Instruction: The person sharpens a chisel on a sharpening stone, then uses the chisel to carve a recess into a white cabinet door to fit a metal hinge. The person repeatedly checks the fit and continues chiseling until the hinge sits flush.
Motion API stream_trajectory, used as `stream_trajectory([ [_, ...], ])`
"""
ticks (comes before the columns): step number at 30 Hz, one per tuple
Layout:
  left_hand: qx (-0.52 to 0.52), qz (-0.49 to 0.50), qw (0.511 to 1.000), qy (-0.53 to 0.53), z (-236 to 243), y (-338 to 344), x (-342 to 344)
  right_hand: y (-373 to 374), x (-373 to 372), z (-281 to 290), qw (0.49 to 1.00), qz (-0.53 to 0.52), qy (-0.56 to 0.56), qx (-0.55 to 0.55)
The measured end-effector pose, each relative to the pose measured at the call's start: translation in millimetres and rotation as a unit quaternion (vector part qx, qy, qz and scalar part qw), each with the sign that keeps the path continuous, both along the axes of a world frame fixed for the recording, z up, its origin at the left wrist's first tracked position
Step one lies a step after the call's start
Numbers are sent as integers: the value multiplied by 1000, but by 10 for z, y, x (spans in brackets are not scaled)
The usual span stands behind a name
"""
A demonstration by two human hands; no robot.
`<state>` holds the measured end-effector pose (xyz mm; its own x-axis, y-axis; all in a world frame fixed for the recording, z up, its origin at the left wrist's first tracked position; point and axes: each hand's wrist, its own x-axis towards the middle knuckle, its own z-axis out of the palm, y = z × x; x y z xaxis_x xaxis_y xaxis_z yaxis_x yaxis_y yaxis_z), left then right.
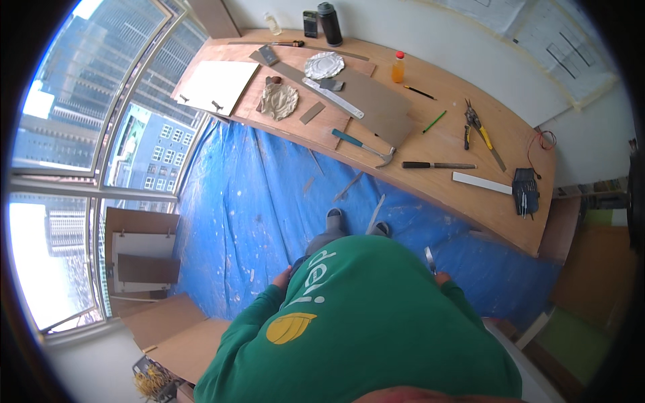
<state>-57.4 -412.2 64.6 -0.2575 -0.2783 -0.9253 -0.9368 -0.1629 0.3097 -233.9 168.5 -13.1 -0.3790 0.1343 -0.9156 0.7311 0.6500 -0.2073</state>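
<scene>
My left hand (282, 277) hangs at my left hip beside my dark trousers, partly hidden by my green sweatshirt, so its fingers are unclear. My right hand (441, 277) is at my right side, closed on a slim metal tool (430, 256) that points upward; its exact kind is unclear. Ahead is a wooden worktable (504, 221) holding a claw hammer (356, 144), a file (437, 165), tin snips (476, 126), a steel ruler (332, 97), pencils (433, 122), a long grey board (383, 111), crumpled foil dishes (279, 99) and a dark tool pouch (524, 193).
A blue plastic sheet (222, 201) covers the floor under my feet, with thin scraps on it. Windows (60, 121) line the left. Boards (141, 252) lean below them, with panels (181, 336) behind my left side and more boards (584, 262) at right. Bottles (398, 67) stand along the table's back.
</scene>
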Motion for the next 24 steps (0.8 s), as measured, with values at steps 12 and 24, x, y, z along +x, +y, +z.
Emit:
stream_trajectory([
  [12, -83, -116, 987, 72, -701, -202, 840, -1295, -920, 432, 983, 125, 73, -115],
  [24, -74, 3, 989, 125, -1406, -1998, 1103, -2598, -672, 581, 994, 59, 88, -11],
])
